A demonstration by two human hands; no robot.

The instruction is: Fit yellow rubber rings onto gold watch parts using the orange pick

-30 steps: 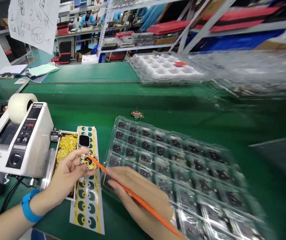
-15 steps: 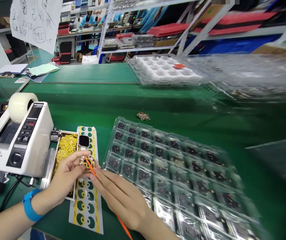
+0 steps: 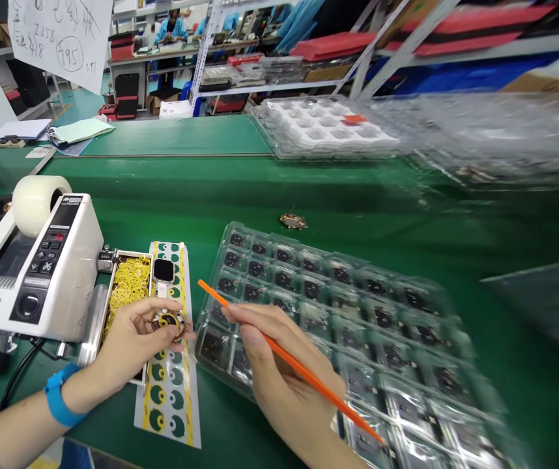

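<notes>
- Green workbench (image 3: pixel 182 185) spreads out before me; past it stand metal shelves (image 3: pixel 205 52), and a person in blue (image 3: pixel 171 29) sits at a farther bench.
- With my left hand (image 3: pixel 133 342) I grip a round gold-and-black module (image 3: pixel 168 320) between thumb and fingers, above the die-cut sticker sheet (image 3: pixel 167 410). A blue wristband (image 3: pixel 60 394) circles that wrist.
- My right hand (image 3: pixel 286 368) is closed on a slim orange stick (image 3: pixel 303 371), held like a pen; its tip points up and away, apart from the module.
- Below my right hand lies a clear blister tray (image 3: pixel 270 265) with rows of dark parts in its pockets.
- Another round module (image 3: pixel 293 221) lies alone just beyond the tray's far edge.
- Near my left fingers, a smartwatch (image 3: pixel 163 270) with a dark screen lies on the sheet, beside a narrow box (image 3: pixel 135 253) full of yellow rings (image 3: pixel 130 280).
- Farther left stands a white tape dispenser (image 3: pixel 77 273), its display reading 36, with a tape roll (image 3: pixel 30 207) on it.
</notes>
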